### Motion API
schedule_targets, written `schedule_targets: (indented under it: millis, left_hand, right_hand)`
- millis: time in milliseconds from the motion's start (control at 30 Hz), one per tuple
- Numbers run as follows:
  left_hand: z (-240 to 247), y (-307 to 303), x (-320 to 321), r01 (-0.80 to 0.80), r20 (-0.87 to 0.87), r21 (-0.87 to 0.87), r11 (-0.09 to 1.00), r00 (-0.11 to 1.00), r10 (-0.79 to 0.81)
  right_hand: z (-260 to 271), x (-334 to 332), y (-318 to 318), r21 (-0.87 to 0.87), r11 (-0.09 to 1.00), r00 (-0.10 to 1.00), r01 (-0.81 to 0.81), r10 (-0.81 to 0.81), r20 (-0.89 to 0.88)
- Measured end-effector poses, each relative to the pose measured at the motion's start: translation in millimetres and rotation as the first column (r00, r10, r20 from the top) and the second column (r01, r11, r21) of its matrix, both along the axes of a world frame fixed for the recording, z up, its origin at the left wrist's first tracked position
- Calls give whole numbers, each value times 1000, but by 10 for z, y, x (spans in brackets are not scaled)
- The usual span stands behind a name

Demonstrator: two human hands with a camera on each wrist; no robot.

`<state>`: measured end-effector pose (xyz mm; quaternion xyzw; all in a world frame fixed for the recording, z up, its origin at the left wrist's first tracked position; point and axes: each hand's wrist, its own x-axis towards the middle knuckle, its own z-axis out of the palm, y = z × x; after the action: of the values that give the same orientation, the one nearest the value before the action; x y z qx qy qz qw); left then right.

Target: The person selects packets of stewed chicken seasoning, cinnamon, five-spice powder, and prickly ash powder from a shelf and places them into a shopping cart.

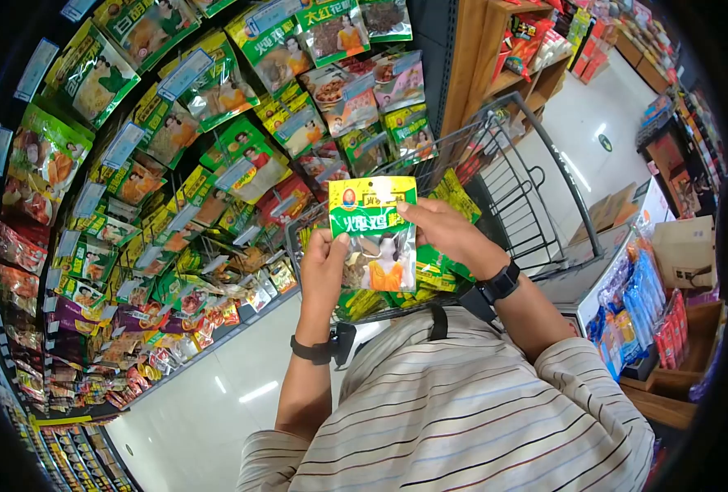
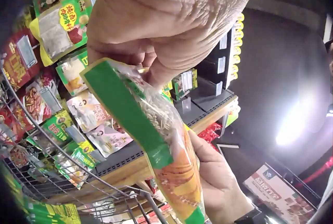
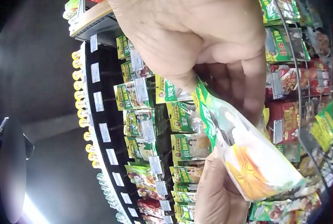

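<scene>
Two hands are holding one green-topped packet [image 1: 374, 234] upright at the centre of the head view, facing the person. The left hand [image 1: 324, 266] is coming up from the lower left and gripping the packet's left edge, thumb lying on the front just under the green band, fingers curled behind it. The right hand [image 1: 450, 234] is reaching in from the right and pinching the packet's upper right corner between thumb and fingers. Both wrists are wearing black bands, and a striped shirt [image 1: 479, 410] is filling the bottom of the frame. Just behind the packet, a wire shopping cart [image 1: 536, 189] is standing with more green packets [image 1: 454, 197] lying inside, partly hidden by the hands. Rows of hanging packets [image 1: 175, 123] are covering the display rack across the left and upper left. A wooden shelf [image 1: 495, 49] is standing at the upper right, and a cardboard box [image 1: 684, 250] is sitting at the right edge.
</scene>
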<state>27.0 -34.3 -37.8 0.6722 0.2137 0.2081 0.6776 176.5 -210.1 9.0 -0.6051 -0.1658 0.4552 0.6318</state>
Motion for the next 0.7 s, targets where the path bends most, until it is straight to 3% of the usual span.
schedule_targets:
  millis: [233,433,633,700]
  left_hand:
    - [-81,60,-70,-22,-21,29,999,1000,23]
    - [-21,33,-154,-34,-47,-35,999,998,32]
    - [-36,102,-248,4,-97,-33,999,995,-8]
    - [-74,126,-257,12,-98,-1,1000,995,-12]
  right_hand:
    - [-231,61,24,-9,987,983,-160,161,93]
    - [-180,-69,66,13,997,996,-79,79,36]
    - [-251,5,46,-98,989,978,-107,123,169]
    - [-211,-35,54,6,995,981,-98,96,168]
